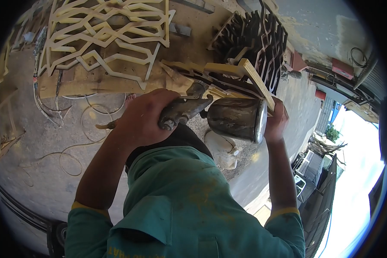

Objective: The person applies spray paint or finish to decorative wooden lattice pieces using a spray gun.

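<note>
My left hand (146,116) is wrapped round the handle of a worn metal spray gun (180,111). A stained metal cup (235,119) sits at the gun's right side, in front of my right forearm. Fingers closed, my right hand (277,122) grips the near end of a cream-coloured lattice panel (259,81). The panel's bars run away behind the cup, which hides part of them. Some of my right fingers are hidden behind the panel and cup.
Cream lattice panels (103,43) lie on brown sheeting at the upper left. Black lattice pieces (266,47) stand at the upper right. A thin hose (66,153) loops over the concrete floor. Near my body is a whitish container (221,150).
</note>
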Demonstrator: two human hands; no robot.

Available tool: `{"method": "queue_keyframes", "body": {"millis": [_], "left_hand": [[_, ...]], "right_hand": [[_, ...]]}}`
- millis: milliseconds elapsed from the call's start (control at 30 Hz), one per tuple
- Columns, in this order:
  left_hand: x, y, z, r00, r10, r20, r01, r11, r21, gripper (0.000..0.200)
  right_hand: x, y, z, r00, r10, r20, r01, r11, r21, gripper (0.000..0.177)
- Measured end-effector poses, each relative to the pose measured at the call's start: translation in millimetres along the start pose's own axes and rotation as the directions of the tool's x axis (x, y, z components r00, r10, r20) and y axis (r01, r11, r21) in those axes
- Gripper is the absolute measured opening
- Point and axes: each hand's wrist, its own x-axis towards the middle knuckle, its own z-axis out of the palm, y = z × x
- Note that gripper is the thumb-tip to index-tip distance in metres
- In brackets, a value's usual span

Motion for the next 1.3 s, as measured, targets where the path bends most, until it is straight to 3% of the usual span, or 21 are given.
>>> {"method": "queue_keyframes", "body": {"millis": [400, 500, 700, 900, 1000, 1100, 1300], "left_hand": [[-3.2, 6.3, 13.5, 0.999, -0.022, -0.043, 0.023, 1.000, 0.015, 0.045], [-4.1, 6.2, 14.0, 0.998, -0.064, 0.008, 0.064, 0.998, -0.005, 0.046], [-10.5, -6.3, 23.3, 0.997, -0.010, -0.083, 0.008, 1.000, -0.023, 0.047], [-11.2, -10.5, 19.1, 0.995, 0.090, -0.045, -0.093, 0.992, -0.080, 0.052], [-7.5, -10.2, 20.6, 0.990, 0.133, -0.052, -0.137, 0.987, -0.087, 0.051], [-2.5, -8.5, 18.0, 0.996, 0.084, 0.003, -0.084, 0.992, -0.093, 0.050], [5.3, 0.2, 13.5, 0.989, 0.145, 0.021, -0.141, 0.981, -0.136, 0.049]], "right_hand": [[-2.1, -2.7, 0.3, 1.000, -0.004, -0.016, 0.004, 1.000, 0.005, 0.031], [-2.5, -2.5, 0.5, 1.000, -0.001, -0.020, 0.001, 1.000, 0.004, 0.030], [-3.1, -3.0, 1.0, 1.000, -0.011, -0.018, 0.011, 1.000, 0.009, 0.030], [-2.3, -4.0, -0.2, 0.999, -0.029, -0.029, 0.030, 0.999, 0.011, 0.029], [-3.5, -7.1, 0.7, 0.999, 0.050, -0.019, -0.049, 0.998, 0.039, 0.030], [-3.2, -6.9, -0.1, 0.999, 0.037, -0.018, -0.036, 0.998, 0.050, 0.031], [0.5, -19.7, -3.7, 0.995, 0.103, -0.013, -0.103, 0.994, 0.044, 0.031]]}}
